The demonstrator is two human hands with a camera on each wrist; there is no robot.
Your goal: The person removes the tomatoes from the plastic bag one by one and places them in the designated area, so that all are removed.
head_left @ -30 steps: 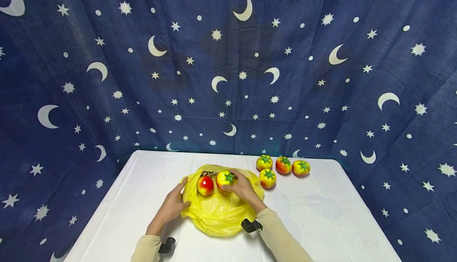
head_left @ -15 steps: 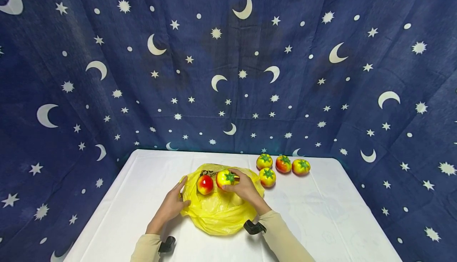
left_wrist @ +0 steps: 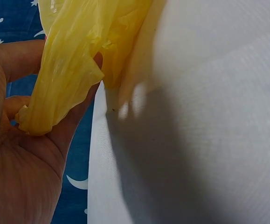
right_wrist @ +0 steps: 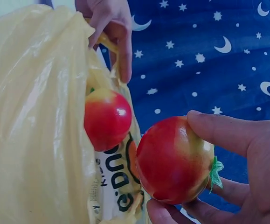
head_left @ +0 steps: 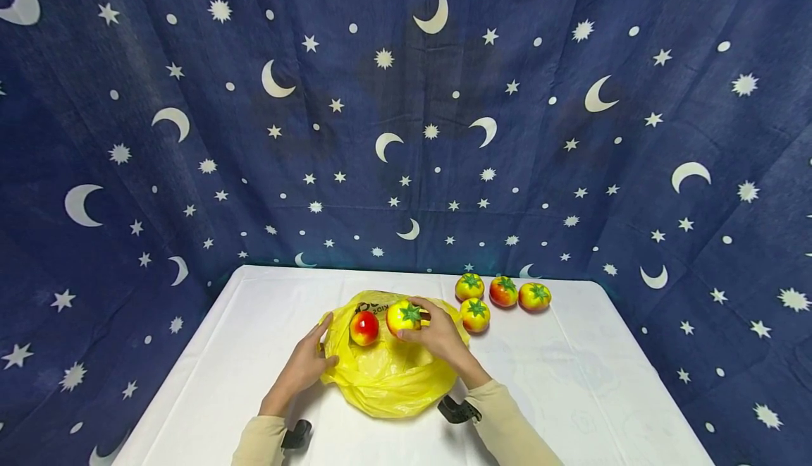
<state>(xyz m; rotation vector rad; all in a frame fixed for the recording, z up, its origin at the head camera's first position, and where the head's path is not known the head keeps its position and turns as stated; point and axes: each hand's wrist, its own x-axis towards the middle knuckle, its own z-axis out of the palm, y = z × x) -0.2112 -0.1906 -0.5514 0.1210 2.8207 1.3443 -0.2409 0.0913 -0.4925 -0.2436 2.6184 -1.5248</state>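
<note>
A yellow plastic bag (head_left: 387, 388) lies with its mouth spread on the table. My left hand (head_left: 307, 364) grips the bag's left edge; in the left wrist view the crumpled film runs between thumb and fingers. One red-and-yellow tomato (head_left: 364, 328) sits inside the bag, left of centre. Another tomato (right_wrist: 172, 161), with a green leafy top, is pinched between the fingers and thumb of my right hand (head_left: 440, 332). This held tomato is over the bag's opening, apart from the one inside, as the right wrist view shows.
Several more tomatoes (head_left: 504, 292) stand at the back right of the white-covered table (head_left: 571, 381), one of them close to the bag's right edge. A dark blue cloth (head_left: 406, 99) with moons and stars hangs behind the table.
My right hand has shifted slightly right with the tomato in its grip, and its forearm has swung a little to the right. The left hand keeps its place on the bag.
</note>
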